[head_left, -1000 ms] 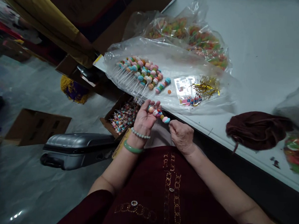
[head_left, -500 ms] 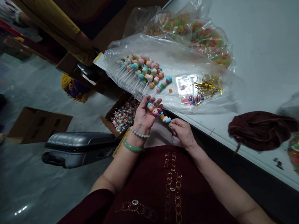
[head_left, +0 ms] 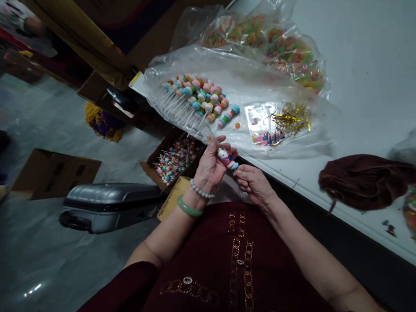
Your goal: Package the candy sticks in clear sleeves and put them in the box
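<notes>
- The left hand [head_left: 212, 163] is turned palm up, its fingers loosely curled round the upper part of a candy skewer [head_left: 227, 158]; how firmly the thumb presses cannot be told.
- The right hand [head_left: 252, 182], at 4 o'clock from the skewer, has thumb and fingertips pinched together at the skewer's blue lower end; the stick there is too small to make out.
- The skewer lies between the two hands, just off the near table edge, slanting from 10 toward 4 o'clock, with white, blue, red and pink showing and its upper end hidden by the left hand.
- From the skewer, at 11 o'clock, a pile of other skewers [head_left: 201, 97] rests on a clear plastic sheet [head_left: 250, 90], white sticks pointing toward 8.
- At 12 o'clock, near the pile, lie one short candy stack [head_left: 228, 116] and a small orange piece [head_left: 237, 126].
- At 2 o'clock, gold ties [head_left: 291, 120] lie beside and partly over a shiny packet [head_left: 256, 116].
- At 9 o'clock, below table height, an open carton [head_left: 149, 174] holds many small wrapped sticks [head_left: 175, 161].
- At 3 o'clock, well apart, sits a dark brown cloth [head_left: 366, 182].
</notes>
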Action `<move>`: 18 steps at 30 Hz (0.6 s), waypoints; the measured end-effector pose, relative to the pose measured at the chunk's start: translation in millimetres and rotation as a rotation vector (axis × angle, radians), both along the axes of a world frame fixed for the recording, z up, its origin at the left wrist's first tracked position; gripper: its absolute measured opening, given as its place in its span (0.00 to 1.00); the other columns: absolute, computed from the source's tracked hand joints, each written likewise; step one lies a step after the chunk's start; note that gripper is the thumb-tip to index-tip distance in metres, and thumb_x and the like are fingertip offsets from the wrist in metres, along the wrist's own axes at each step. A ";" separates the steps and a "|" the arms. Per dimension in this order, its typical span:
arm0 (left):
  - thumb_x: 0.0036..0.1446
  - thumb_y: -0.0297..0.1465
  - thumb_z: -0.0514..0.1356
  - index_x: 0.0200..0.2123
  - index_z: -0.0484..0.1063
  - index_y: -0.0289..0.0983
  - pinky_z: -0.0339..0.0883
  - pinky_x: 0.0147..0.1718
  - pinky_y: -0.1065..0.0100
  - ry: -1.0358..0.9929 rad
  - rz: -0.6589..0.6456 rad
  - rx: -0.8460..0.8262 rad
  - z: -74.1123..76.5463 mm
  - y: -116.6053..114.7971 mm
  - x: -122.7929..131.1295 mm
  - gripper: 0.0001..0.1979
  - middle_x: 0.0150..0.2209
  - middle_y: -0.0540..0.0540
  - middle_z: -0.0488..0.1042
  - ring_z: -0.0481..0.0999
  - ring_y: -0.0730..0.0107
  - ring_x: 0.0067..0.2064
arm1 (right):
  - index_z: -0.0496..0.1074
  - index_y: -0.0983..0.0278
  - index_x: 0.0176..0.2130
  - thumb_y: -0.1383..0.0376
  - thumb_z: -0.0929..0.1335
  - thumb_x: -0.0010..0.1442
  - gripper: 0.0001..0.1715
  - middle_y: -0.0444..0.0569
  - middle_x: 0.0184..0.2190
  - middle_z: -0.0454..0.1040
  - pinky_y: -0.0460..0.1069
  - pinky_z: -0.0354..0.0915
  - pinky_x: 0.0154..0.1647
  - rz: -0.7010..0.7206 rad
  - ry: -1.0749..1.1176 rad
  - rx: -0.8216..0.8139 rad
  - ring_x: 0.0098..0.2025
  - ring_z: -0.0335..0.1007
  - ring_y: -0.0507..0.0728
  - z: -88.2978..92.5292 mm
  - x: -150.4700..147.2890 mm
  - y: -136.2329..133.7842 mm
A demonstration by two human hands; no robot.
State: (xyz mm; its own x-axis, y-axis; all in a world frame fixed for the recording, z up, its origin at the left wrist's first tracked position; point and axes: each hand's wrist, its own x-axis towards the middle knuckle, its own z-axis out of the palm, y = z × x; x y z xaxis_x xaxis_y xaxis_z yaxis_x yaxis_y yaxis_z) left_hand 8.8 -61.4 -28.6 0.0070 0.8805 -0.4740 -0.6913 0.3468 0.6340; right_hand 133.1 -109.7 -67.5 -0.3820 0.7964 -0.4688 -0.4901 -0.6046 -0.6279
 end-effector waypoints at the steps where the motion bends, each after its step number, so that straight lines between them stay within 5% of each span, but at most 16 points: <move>1: 0.58 0.42 0.63 0.36 0.72 0.37 0.70 0.41 0.66 0.012 -0.016 0.002 -1.2 -2.4 4.1 0.13 0.24 0.52 0.71 0.75 0.74 0.28 | 0.67 0.65 0.27 0.61 0.75 0.45 0.15 0.34 0.16 0.57 0.41 0.37 0.15 -0.006 0.019 -0.010 0.15 0.42 0.42 0.3 -0.6 0.5; 7: 0.55 0.43 0.64 0.35 0.71 0.35 0.70 0.41 0.65 0.015 -0.132 -0.025 -5.1 -7.2 10.8 0.17 0.27 0.50 0.73 0.77 0.70 0.32 | 0.66 0.64 0.26 0.61 0.73 0.44 0.14 0.35 0.16 0.58 0.42 0.38 0.15 -0.075 -0.044 -0.005 0.16 0.42 0.44 -5.2 -1.2 1.9; 14: 0.52 0.34 0.68 0.33 0.70 0.36 0.66 0.38 0.71 0.202 -0.044 0.036 -14.5 -17.4 22.4 0.11 0.27 0.51 0.73 0.74 0.76 0.30 | 0.69 0.61 0.27 0.58 0.67 0.51 0.09 0.39 0.18 0.62 0.46 0.50 0.23 -0.208 -0.640 0.348 0.22 0.54 0.50 -10.7 -4.9 -1.8; 18: 0.54 0.35 0.67 0.29 0.70 0.35 0.66 0.36 0.73 0.117 -0.101 -0.031 -20.2 -16.2 21.3 0.11 0.27 0.51 0.74 0.72 0.78 0.28 | 0.67 0.61 0.26 0.57 0.67 0.50 0.10 0.38 0.17 0.58 0.46 0.46 0.20 -0.210 -0.472 0.251 0.19 0.49 0.49 -8.6 -1.8 3.0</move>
